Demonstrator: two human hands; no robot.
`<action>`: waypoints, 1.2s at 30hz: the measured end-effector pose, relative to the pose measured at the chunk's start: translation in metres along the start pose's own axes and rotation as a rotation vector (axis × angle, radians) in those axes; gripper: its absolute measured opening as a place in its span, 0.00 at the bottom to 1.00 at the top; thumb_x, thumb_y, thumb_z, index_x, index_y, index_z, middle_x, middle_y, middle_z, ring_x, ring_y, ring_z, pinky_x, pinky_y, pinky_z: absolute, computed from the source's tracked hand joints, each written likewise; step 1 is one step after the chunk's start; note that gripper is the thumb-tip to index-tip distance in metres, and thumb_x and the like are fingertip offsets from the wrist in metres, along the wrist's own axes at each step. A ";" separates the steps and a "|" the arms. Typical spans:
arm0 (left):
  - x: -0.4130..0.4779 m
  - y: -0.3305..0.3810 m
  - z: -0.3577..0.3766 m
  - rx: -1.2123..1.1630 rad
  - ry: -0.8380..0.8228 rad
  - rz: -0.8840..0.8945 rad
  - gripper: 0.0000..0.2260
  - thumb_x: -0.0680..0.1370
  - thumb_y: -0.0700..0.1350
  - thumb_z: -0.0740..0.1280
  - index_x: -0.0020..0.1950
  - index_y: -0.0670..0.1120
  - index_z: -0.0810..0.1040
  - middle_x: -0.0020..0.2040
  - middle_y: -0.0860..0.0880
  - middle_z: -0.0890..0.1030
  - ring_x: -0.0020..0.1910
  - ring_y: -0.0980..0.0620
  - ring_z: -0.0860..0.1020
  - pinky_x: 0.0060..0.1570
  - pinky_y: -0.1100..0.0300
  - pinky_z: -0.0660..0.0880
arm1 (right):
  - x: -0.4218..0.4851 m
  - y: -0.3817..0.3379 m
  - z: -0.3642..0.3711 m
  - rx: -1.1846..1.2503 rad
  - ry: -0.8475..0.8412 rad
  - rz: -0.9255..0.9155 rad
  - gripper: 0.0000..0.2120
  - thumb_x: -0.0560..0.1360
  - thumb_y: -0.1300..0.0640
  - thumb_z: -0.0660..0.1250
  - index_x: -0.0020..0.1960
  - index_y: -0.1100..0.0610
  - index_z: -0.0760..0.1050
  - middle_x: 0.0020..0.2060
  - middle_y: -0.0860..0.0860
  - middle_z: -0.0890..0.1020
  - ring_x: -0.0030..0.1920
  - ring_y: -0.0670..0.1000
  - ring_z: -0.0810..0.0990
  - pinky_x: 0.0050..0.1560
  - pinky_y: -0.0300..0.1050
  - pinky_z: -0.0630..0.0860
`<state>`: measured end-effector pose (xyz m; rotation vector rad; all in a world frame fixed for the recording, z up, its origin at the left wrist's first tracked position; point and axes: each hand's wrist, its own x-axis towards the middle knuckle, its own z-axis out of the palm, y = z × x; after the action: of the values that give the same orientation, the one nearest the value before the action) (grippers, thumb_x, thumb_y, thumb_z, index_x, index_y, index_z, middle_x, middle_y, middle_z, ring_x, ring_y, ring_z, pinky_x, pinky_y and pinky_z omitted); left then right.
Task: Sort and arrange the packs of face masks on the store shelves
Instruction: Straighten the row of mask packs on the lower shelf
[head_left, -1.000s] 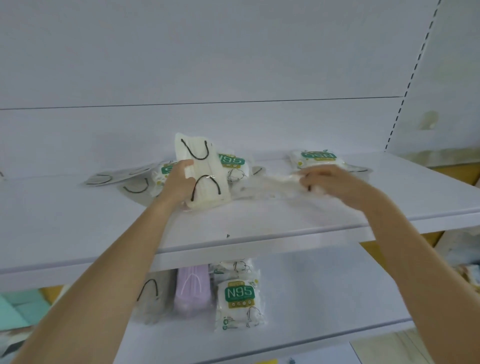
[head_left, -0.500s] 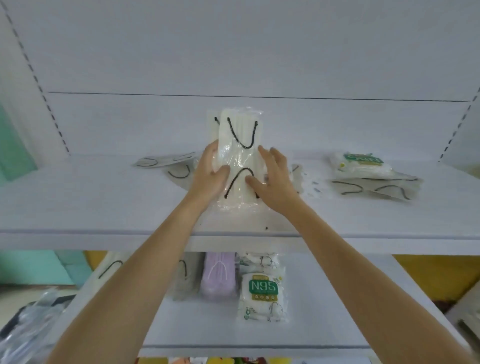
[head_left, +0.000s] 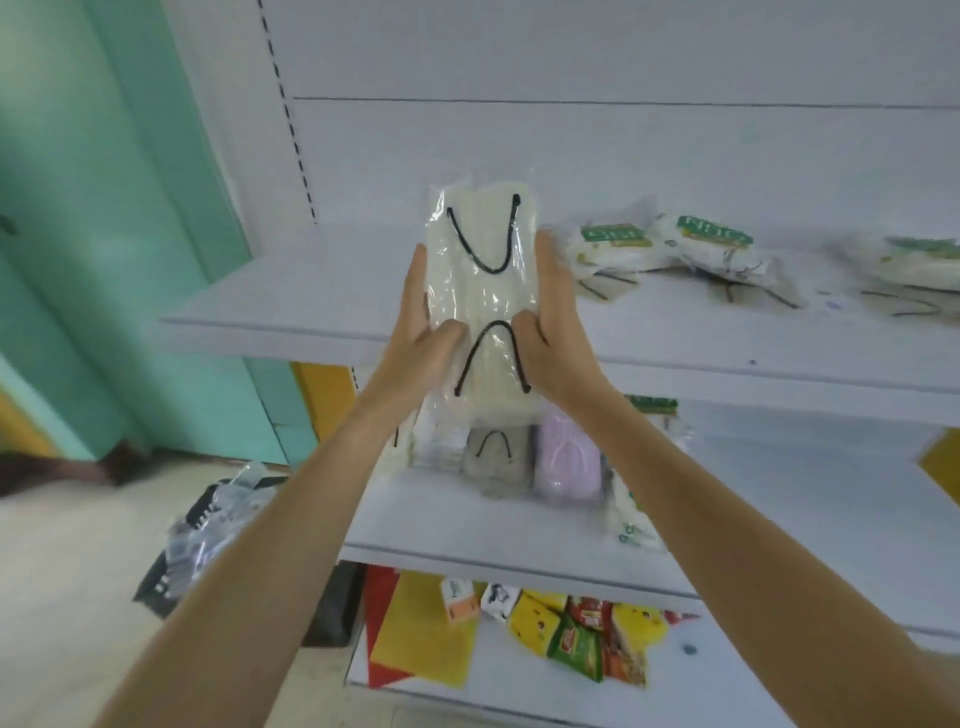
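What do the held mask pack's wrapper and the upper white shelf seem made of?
Clear wrapper of the white mask pack with black ear loops: thin glossy plastic film, by its wrinkles and glints. Upper white shelf: probably painted metal, smooth, matte, thin-edged; not certain.

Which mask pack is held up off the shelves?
The clear pack of white masks with black loops, gripped between left hand and right hand; the others rest on shelves.

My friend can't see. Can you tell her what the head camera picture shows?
A left hand and a right hand hold a clear pack of white masks with black loops upright in front of a white shelf. Green-labelled packs lie on that shelf to the right; a purple pack sits on the shelf below.
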<state>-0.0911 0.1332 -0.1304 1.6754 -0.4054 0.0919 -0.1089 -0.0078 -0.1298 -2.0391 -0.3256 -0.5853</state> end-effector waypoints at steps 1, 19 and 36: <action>-0.015 -0.007 -0.015 -0.009 0.022 0.006 0.36 0.77 0.33 0.58 0.77 0.57 0.45 0.77 0.59 0.50 0.68 0.72 0.61 0.65 0.71 0.62 | -0.009 -0.004 0.017 0.003 -0.012 -0.021 0.31 0.76 0.71 0.52 0.76 0.62 0.44 0.63 0.50 0.59 0.61 0.37 0.57 0.55 0.15 0.50; -0.068 -0.211 -0.142 0.056 0.078 -0.701 0.33 0.74 0.36 0.63 0.76 0.51 0.55 0.68 0.46 0.71 0.56 0.49 0.77 0.56 0.46 0.76 | -0.117 0.078 0.233 0.345 -0.320 0.878 0.34 0.76 0.66 0.64 0.76 0.53 0.52 0.49 0.50 0.75 0.51 0.56 0.78 0.53 0.55 0.77; 0.122 -0.361 -0.144 0.344 -0.064 -0.544 0.26 0.77 0.32 0.58 0.75 0.47 0.61 0.73 0.42 0.63 0.60 0.47 0.73 0.44 0.60 0.69 | 0.008 0.219 0.324 -0.164 -0.305 0.558 0.22 0.77 0.59 0.60 0.71 0.58 0.64 0.71 0.54 0.58 0.70 0.52 0.62 0.55 0.31 0.65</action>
<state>0.1615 0.2809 -0.4137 2.0781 0.0350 -0.3107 0.0852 0.1594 -0.4252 -2.2478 0.1259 0.0457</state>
